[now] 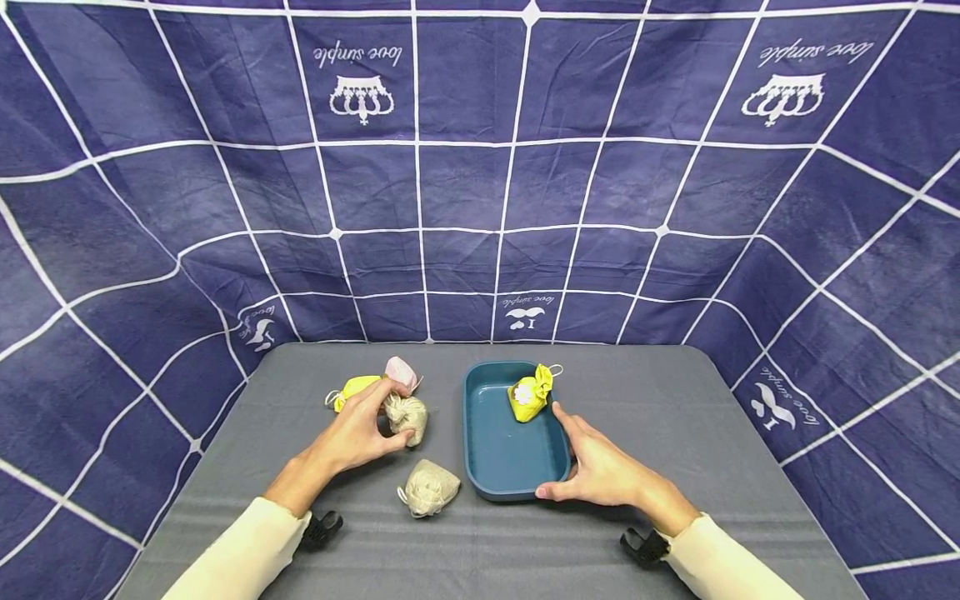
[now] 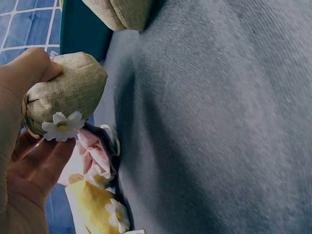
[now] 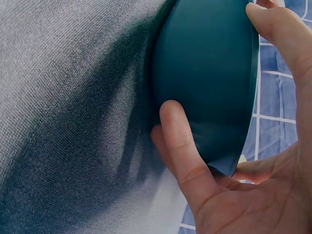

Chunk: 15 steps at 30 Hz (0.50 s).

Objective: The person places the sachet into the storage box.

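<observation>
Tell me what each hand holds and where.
The left hand grips a beige pouch by its sides near the gathered end; the right hand holds the blue tray by its right side.

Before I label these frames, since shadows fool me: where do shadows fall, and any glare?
Left wrist: a dark shadow streaks the grey cloth near the held beige pouch; right wrist: broad shadow beside the blue tray; head: fairly even light, no strong glare.

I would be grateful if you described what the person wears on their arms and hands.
The left sleeve and right sleeve are plain cream. A black left wrist strap and a black right wrist strap show too. The left hand and right hand wear no gloves.
</observation>
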### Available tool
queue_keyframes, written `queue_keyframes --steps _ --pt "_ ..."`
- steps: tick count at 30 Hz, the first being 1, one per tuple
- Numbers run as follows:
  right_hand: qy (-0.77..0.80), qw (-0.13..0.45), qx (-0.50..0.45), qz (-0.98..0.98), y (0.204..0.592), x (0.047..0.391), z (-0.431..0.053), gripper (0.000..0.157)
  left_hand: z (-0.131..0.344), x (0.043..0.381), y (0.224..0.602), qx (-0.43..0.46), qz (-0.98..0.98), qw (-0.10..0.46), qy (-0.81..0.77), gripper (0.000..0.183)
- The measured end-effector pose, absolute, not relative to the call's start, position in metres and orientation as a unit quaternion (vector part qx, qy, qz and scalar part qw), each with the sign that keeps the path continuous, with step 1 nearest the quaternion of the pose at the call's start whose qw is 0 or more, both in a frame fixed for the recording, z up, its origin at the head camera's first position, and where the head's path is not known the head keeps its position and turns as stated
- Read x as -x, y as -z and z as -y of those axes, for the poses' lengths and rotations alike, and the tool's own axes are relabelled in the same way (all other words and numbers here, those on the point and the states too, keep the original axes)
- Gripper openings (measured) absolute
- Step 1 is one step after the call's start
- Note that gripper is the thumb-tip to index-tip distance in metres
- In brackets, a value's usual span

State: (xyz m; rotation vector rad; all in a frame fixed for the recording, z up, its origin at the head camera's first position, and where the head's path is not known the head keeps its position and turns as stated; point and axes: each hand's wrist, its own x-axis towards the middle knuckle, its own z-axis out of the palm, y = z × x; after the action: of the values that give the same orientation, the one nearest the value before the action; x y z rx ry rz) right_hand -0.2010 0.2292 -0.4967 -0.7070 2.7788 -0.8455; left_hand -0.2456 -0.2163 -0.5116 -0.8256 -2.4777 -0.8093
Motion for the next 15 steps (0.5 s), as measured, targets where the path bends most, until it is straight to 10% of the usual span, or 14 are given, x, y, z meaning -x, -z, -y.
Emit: queue_keyframes --steps 15 --pt "0.277 0.081 0.235 -0.928 0.496 0.201 -0.229 0.146 0.196 0.248 0.497 0.286 0.877 0.206 0.327 0.064"
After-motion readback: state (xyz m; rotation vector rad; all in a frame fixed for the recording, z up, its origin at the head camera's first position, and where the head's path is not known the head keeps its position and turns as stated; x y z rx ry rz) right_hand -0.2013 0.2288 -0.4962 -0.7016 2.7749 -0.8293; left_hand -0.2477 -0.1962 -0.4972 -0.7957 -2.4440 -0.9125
